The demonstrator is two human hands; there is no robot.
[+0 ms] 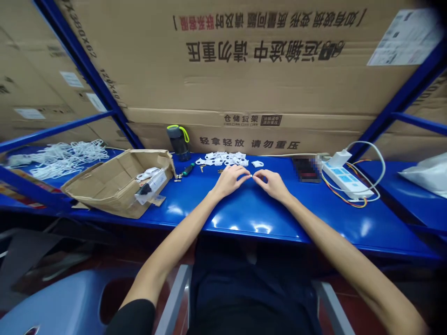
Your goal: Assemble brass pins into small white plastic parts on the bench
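Over the middle of the blue shelf top (244,214), my left hand (228,180) and my right hand (273,184) meet at their fingertips. Thumb and forefinger of each hand pinch a tiny white piece (251,176) between them; it is too small to name. Just behind the hands lies a pile of white plastic parts (221,158), several of them ring-shaped. One similar white part (257,164) sits apart, to the right of the pile. Small brass-coloured pieces (201,169) lie left of my left hand, near a green-handled screwdriver (188,170).
An open cardboard box (101,204) with white parts in it stands at the left. Behind it is a dark bottle (179,142). White cords (66,158) are heaped far left. A dark phone-like object (307,168) and a power strip (347,179) with cables lie right.
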